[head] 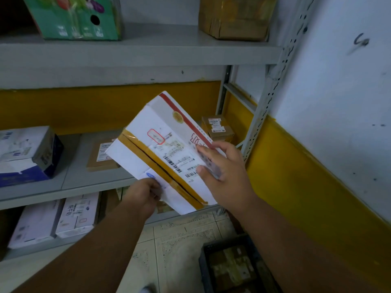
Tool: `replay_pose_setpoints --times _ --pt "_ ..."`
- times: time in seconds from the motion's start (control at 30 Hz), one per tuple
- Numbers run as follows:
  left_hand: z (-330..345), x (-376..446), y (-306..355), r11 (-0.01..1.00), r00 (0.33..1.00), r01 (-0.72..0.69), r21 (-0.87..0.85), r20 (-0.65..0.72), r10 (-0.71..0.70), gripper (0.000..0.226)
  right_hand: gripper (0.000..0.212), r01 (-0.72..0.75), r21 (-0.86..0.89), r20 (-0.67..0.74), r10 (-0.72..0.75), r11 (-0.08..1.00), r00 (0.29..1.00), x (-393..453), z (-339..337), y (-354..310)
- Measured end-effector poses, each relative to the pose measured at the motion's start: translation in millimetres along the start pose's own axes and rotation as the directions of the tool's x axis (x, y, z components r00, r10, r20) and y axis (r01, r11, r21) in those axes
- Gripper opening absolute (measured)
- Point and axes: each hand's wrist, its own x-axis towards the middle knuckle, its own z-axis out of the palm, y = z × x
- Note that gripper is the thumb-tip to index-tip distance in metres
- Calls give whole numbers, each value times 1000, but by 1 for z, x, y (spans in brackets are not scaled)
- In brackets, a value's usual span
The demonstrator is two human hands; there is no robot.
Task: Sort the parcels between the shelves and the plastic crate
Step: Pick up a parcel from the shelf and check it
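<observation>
Both my hands hold a white cardboard parcel (160,149) tilted in the air in front of the middle shelf (69,187). It has brown tape down its middle, a shipping label and a red stripe along its far edge. My left hand (143,195) pinches its near lower corner. My right hand (224,170) grips its right edge, fingers spread over the label. A dark plastic crate (203,263) stands on the tiled floor at the lower right with a taped brown parcel (230,269) inside.
The middle shelf carries a white and blue box (27,155), a flat brown parcel (101,155) and two small brown boxes (218,127). The top shelf holds a green carton (74,17) and a brown box (234,15). White boxes (57,220) sit below. A wall (328,102) runs along the right.
</observation>
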Motion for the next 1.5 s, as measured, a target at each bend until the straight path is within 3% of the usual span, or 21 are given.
replay_pose_setpoints --times 0.17,0.27,0.4,0.57,0.7,0.87,0.93,1.1,1.23,1.33,1.5 --pt "2 -16 7 1000 1000 -7 -4 12 7 20 52 -93 230 254 32 969 967 19 -17 2" --pt "3 -19 14 997 1000 -20 68 12 19 13 42 -187 349 272 92 918 958 27 -24 12" --pt "2 -25 25 990 997 -51 133 58 44 20 34 -401 357 219 342 843 914 29 -31 24" --pt "-9 -29 29 970 963 -202 131 205 173 23 39 -609 467 208 589 641 781 23 -26 38" --pt "-15 -27 27 848 912 -395 353 258 318 24 36 -714 493 244 709 497 662 16 -13 42" --pt "-8 -37 28 898 937 -341 278 174 303 32 31 -782 503 298 776 367 556 14 -4 28" --pt "-6 -38 33 896 944 -325 304 158 289 33 46 -794 515 341 772 323 536 18 -7 28" --pt "3 -22 57 881 976 -207 425 25 217 25 114 -883 426 533 735 195 420 32 -13 41" --pt "5 -6 62 830 979 -167 532 -9 203 30 119 -931 316 544 769 182 336 37 -13 43" --pt "5 -4 60 790 979 -177 587 22 203 43 99 -910 370 549 747 186 375 35 -11 47" --pt "5 3 70 858 983 -176 483 49 175 78 88 -800 573 507 691 176 515 40 5 54"
